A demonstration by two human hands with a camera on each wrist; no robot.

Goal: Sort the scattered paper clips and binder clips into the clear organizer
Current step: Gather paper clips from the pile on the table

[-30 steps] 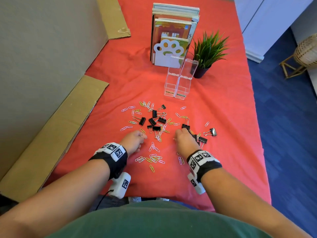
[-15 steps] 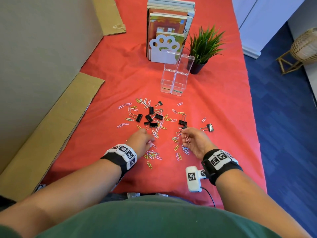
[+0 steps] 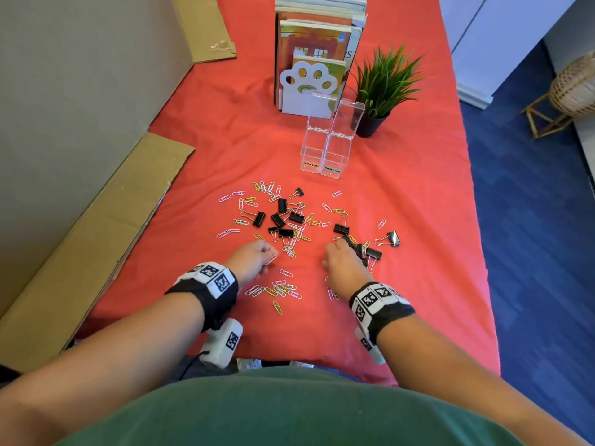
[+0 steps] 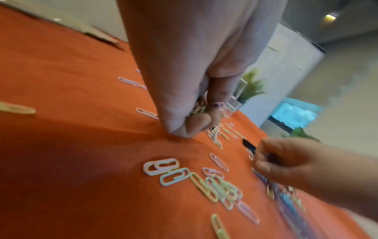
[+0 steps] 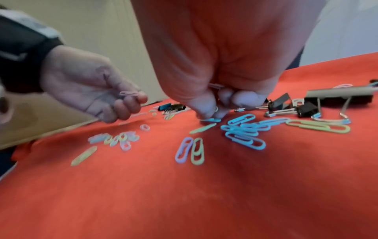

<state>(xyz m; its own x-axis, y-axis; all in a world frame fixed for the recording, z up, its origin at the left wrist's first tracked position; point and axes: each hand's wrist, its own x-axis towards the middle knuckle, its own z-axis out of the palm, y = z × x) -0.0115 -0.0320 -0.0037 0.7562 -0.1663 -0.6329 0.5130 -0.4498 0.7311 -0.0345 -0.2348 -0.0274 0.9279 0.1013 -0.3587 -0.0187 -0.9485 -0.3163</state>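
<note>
- On the red tablecloth [image 3: 402, 188], coloured paper clips [image 3: 280, 289] and black binder clips [image 3: 285, 220] are scattered between both hands and the clear organizer [image 3: 325, 152].
- A pink paper clip [image 5: 128, 93] is pinched in the curled fingers of the left hand [image 3: 254, 260].
- A blue paper clip [image 5: 210, 120] is pressed against the cloth by the bunched fingertips of the right hand [image 3: 341, 265]; more clips are gripped inside.
- Behind the organizer, books [image 3: 315, 43] and a potted plant [image 3: 383, 85] are stood; blue carpet [image 3: 531, 220] is seen at the right.
</note>
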